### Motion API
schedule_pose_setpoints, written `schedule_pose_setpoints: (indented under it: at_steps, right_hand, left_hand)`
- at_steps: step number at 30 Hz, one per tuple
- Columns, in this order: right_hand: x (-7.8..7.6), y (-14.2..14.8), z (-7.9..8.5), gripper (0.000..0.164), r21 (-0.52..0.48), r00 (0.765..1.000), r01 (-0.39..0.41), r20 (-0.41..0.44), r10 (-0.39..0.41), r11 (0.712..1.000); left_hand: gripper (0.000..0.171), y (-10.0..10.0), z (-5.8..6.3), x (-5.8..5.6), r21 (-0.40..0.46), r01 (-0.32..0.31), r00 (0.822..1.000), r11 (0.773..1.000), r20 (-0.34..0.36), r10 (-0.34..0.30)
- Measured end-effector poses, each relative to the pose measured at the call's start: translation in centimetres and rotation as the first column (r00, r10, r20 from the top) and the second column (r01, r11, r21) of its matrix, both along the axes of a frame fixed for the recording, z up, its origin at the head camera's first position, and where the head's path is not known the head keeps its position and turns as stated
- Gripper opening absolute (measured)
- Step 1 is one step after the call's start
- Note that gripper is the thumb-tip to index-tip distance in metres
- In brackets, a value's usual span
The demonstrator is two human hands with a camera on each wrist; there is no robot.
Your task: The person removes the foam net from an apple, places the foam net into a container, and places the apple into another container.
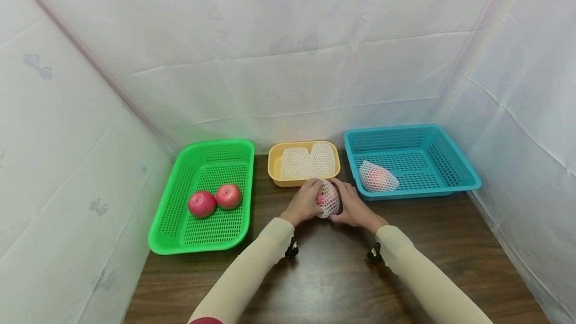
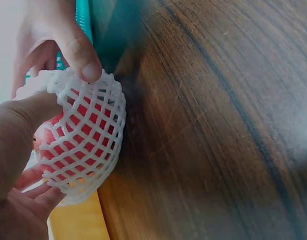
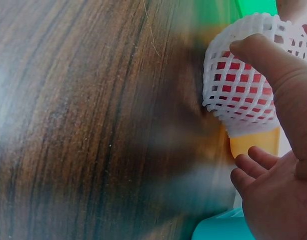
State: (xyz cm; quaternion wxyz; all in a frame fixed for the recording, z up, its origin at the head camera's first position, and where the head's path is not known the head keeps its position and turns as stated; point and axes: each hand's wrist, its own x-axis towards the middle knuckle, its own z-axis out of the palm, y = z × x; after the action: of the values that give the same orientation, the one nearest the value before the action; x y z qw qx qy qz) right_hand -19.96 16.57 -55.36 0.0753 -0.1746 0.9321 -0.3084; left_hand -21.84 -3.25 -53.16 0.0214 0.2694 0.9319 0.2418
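A red apple (image 1: pixel 320 198) sits partly inside a white foam net (image 1: pixel 330 199) just above the table, in front of the yellow basket. My left hand (image 1: pixel 305 201) grips it from the left; in the left wrist view the thumb lies at the net's rim and the fingertips hold its lower edge. From the other side my right hand (image 1: pixel 354 206) holds the net between thumb and fingers. In the right wrist view its thumb presses the mesh (image 3: pixel 243 82), while several other fingers stand off it. Part of the apple shows bare at the net's opening on the left.
A green basket (image 1: pixel 245 214) at left holds two bare apples (image 1: pixel 215 200). Flat foam nets (image 1: pixel 309 162) lie in the yellow basket (image 1: pixel 288 183). The blue basket (image 1: pixel 459 184) at right holds a netted apple (image 1: pixel 378 178). White curtains (image 1: pixel 288 79) surround the dark wooden table (image 1: pixel 333 279).
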Motion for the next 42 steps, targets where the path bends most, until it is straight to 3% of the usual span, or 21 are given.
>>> schedule_pose_setpoints:
  at_steps: [17,23,33,42]
  right_hand:
    - [-0.4,-0.2,0.4,0.114,0.034,1.000,-0.024,-0.016,0.025,0.999]
    - [-0.3,-0.2,0.6,0.113,0.029,0.999,-0.042,-0.016,0.043,0.999]
    - [-0.5,-0.7,0.6,0.106,0.023,0.992,-0.120,-0.043,0.121,0.993]
    - [-0.8,-1.1,0.5,0.093,0.025,0.988,-0.151,-0.029,0.152,0.988]
  left_hand:
    - [0.066,-2.2,-0.4,0.5,0.106,0.002,1.000,0.994,0.015,-0.003]
    - [0.067,-3.0,-0.7,0.4,0.139,-0.016,0.998,0.990,0.069,0.007]
    - [0.077,-4.1,-0.9,0.3,0.145,-0.036,0.991,0.989,0.135,0.016]
    - [0.077,-4.9,-0.9,0.4,0.172,0.001,0.993,0.985,0.120,-0.022]
